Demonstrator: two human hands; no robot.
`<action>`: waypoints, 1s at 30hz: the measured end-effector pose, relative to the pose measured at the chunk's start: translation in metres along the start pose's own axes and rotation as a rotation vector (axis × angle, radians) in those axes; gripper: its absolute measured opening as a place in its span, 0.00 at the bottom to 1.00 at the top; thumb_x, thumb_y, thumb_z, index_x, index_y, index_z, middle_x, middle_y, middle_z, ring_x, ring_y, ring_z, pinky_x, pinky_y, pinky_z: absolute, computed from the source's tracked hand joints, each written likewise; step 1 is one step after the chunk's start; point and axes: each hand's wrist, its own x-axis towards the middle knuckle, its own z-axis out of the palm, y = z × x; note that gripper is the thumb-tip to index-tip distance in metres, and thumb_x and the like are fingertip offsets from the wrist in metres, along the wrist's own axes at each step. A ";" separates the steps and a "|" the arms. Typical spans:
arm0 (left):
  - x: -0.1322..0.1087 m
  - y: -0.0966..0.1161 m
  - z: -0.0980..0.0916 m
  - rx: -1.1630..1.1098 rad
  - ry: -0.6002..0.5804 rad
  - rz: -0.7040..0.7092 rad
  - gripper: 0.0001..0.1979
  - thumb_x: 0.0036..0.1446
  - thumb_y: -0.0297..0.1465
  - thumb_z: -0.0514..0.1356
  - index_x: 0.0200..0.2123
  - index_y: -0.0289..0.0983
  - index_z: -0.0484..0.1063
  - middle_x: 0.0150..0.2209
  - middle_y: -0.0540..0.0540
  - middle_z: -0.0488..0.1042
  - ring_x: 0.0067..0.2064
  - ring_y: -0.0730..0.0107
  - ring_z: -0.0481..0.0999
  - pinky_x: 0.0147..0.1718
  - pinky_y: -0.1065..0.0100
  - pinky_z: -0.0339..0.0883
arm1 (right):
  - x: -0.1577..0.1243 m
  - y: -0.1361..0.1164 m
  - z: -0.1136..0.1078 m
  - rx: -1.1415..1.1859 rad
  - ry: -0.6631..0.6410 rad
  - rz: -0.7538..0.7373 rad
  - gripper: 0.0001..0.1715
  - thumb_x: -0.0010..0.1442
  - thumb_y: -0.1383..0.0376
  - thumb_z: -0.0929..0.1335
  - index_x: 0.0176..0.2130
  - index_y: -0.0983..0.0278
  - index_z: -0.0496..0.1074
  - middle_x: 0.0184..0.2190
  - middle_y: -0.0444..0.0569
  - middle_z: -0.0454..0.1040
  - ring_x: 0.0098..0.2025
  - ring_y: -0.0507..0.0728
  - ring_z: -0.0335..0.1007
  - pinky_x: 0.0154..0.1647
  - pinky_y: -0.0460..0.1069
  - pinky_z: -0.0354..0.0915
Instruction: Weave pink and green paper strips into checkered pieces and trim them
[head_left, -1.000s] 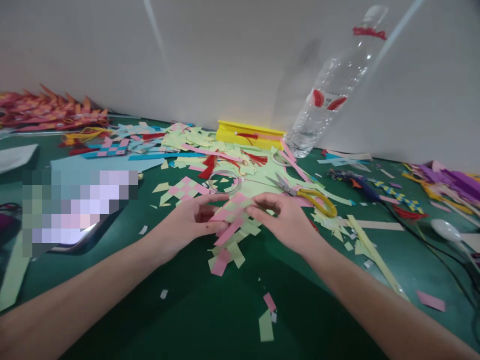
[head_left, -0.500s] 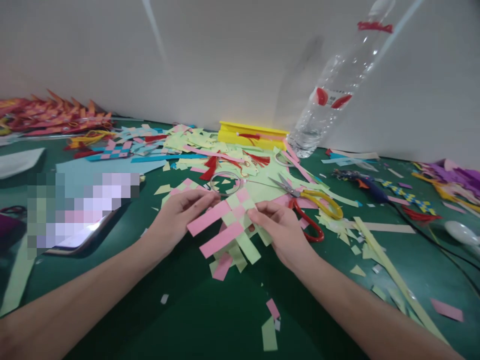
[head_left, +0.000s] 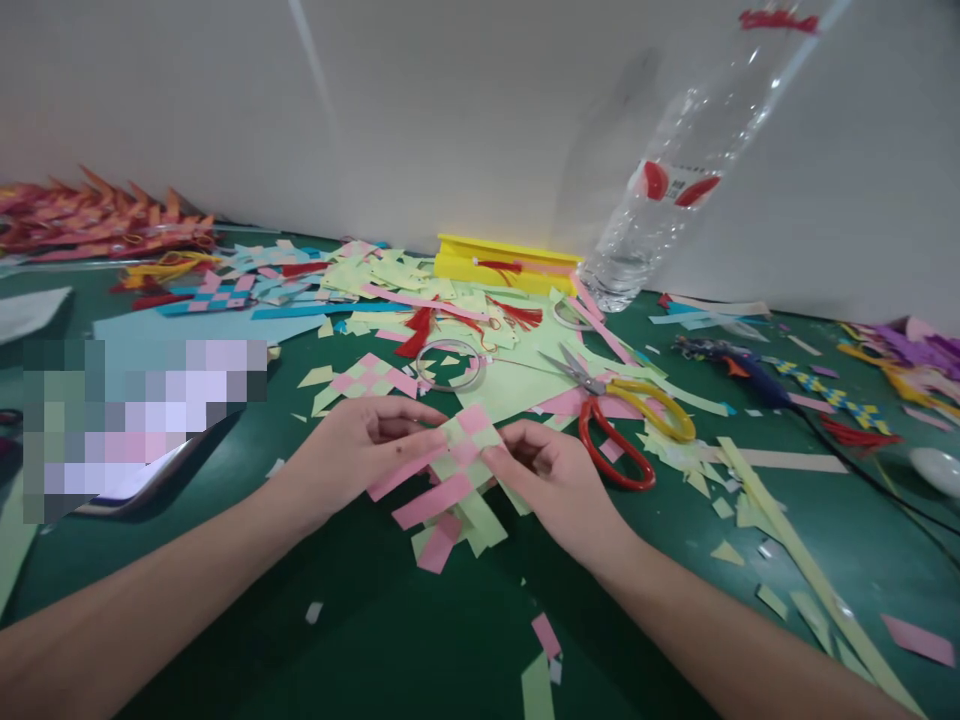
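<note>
Between both hands is a woven paper piece (head_left: 466,450) in a pink and pale green checker pattern, with loose strip ends hanging toward me. My left hand (head_left: 375,445) pinches its left side, fingers laid over the upper left edge. My right hand (head_left: 551,470) grips the right side, thumb on top and the other fingers curled behind. Just beyond the hands a clear tape roll (head_left: 450,365) lies on the table. Another pink and green woven piece (head_left: 367,378) rests behind my left hand. Scissors (head_left: 600,385) with red and yellow handles lie spread beyond my right hand.
A phone (head_left: 172,450), partly blurred out, lies at left. At the back are a yellow folded holder (head_left: 510,265), a red tassel (head_left: 420,330) and paper scraps. A plastic bottle (head_left: 660,210) leans on the wall. A glue gun (head_left: 735,375) with a cord is at right.
Both hands have lowered slightly toward me with the woven paper. My left fingers have moved in over its upper left edge, covering part of a pink strip. The view has shifted a little.
</note>
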 end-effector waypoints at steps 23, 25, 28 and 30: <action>-0.005 -0.002 0.009 0.120 -0.082 0.113 0.11 0.51 0.38 0.63 0.38 0.41 0.78 0.31 0.50 0.81 0.32 0.68 0.79 0.32 0.72 0.74 | -0.003 0.011 -0.007 -0.248 -0.003 -0.268 0.06 0.54 0.62 0.70 0.34 0.62 0.73 0.28 0.44 0.78 0.30 0.51 0.74 0.33 0.45 0.71; -0.004 -0.001 0.009 0.116 -0.087 0.086 0.11 0.51 0.39 0.63 0.37 0.41 0.77 0.30 0.50 0.80 0.32 0.68 0.79 0.31 0.73 0.73 | -0.002 0.013 -0.006 -0.242 -0.003 -0.273 0.06 0.54 0.63 0.70 0.34 0.62 0.73 0.27 0.43 0.78 0.29 0.50 0.74 0.33 0.44 0.71; -0.005 0.000 0.009 0.124 -0.082 0.064 0.13 0.50 0.40 0.64 0.37 0.40 0.77 0.30 0.50 0.81 0.32 0.68 0.79 0.31 0.74 0.73 | -0.002 0.015 -0.006 -0.230 -0.003 -0.281 0.05 0.54 0.63 0.70 0.34 0.62 0.73 0.27 0.43 0.78 0.29 0.50 0.74 0.33 0.44 0.71; -0.006 0.001 0.010 0.138 -0.076 0.073 0.13 0.49 0.41 0.65 0.35 0.40 0.78 0.30 0.49 0.81 0.31 0.69 0.79 0.30 0.74 0.72 | -0.003 0.015 -0.006 -0.221 -0.006 -0.285 0.05 0.54 0.63 0.70 0.33 0.62 0.73 0.27 0.43 0.78 0.29 0.50 0.75 0.33 0.44 0.71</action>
